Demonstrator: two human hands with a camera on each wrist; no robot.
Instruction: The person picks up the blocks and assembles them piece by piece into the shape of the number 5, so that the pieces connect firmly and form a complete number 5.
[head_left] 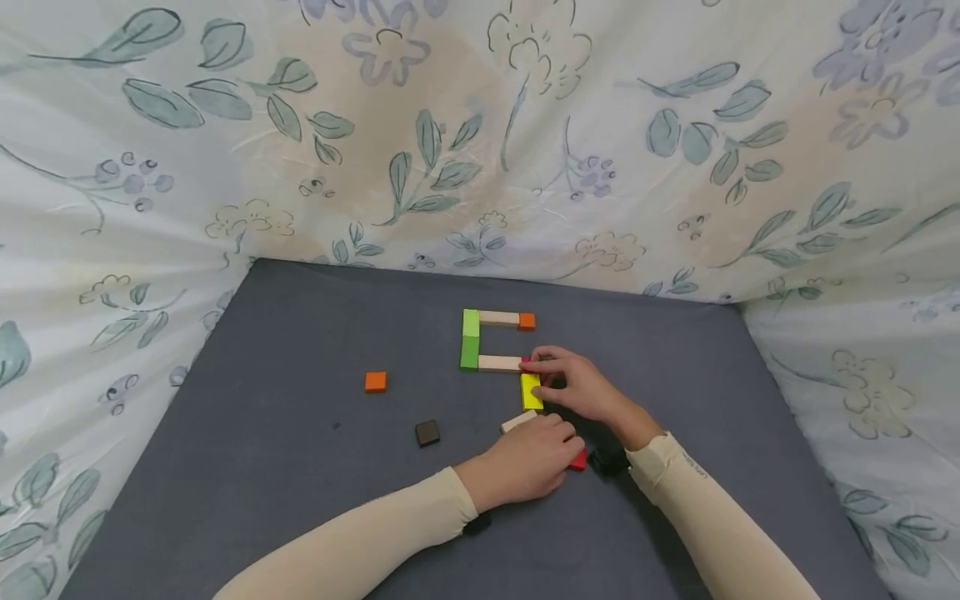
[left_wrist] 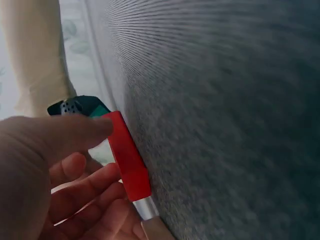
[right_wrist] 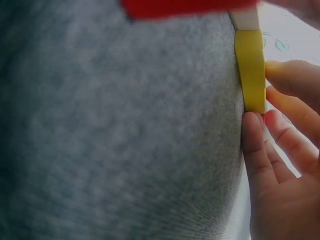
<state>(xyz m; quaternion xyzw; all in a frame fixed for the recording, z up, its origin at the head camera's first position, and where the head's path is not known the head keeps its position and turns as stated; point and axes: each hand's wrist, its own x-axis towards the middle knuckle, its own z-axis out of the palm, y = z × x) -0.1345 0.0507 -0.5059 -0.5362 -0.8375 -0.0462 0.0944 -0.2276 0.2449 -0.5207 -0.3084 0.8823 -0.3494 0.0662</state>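
Observation:
My left hand [head_left: 528, 454] pinches a red block [left_wrist: 131, 162] between thumb and fingers, low over the dark cloth. In the head view, my left hand covers most of that block, and a pale wooden block [head_left: 519, 422] lies beside its knuckles. My right hand [head_left: 585, 386] holds a yellow block [head_left: 531, 392] at its far end, thumb against it and fingers around the end. A small red piece [head_left: 526, 364] shows under the right fingertips, mostly hidden. It adjoins a natural wooden block [head_left: 499, 363], which meets the green blocks [head_left: 469, 352] on the left.
A second wooden block [head_left: 498, 318] runs from the light green block to an orange block [head_left: 527, 322]. Another orange block [head_left: 376, 382] and a dark brown block [head_left: 427, 432] lie apart on the grey cloth [head_left: 300, 500]. Floral fabric [head_left: 480, 167] hangs behind and at the sides.

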